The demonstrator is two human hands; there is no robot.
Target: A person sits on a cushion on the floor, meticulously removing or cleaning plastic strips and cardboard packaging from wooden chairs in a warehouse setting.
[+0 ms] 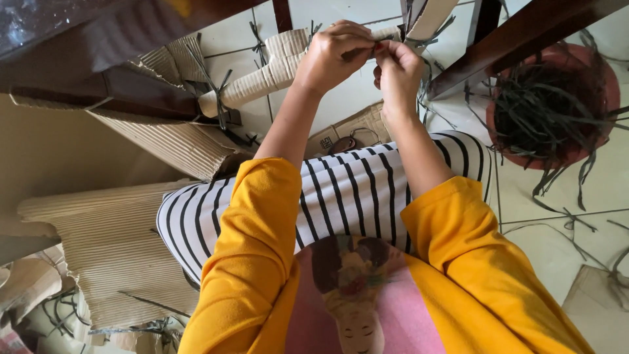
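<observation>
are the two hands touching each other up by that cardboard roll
Touching. The head view shows the left hand and the right hand meeting at the fingertips, no gap between them, beside the cardboard roll.

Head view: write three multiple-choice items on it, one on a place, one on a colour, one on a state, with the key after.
1. Where is the round red basin of dark strips?
A. at the right, on the tiled floor
B. on the person's lap
C. at the bottom left

2. What colour are the person's sleeves?
A. green
B. mustard yellow
C. white

3. How are the left hand and right hand placed?
A. flat on the knees
B. far apart
C. raised together, pinching a corrugated cardboard roll

Key: 1 A, the basin sits on tiles at the right edge. 2 B, both arms are in yellow. 3 C, the fingers of both hands meet at the roll's end.
</observation>
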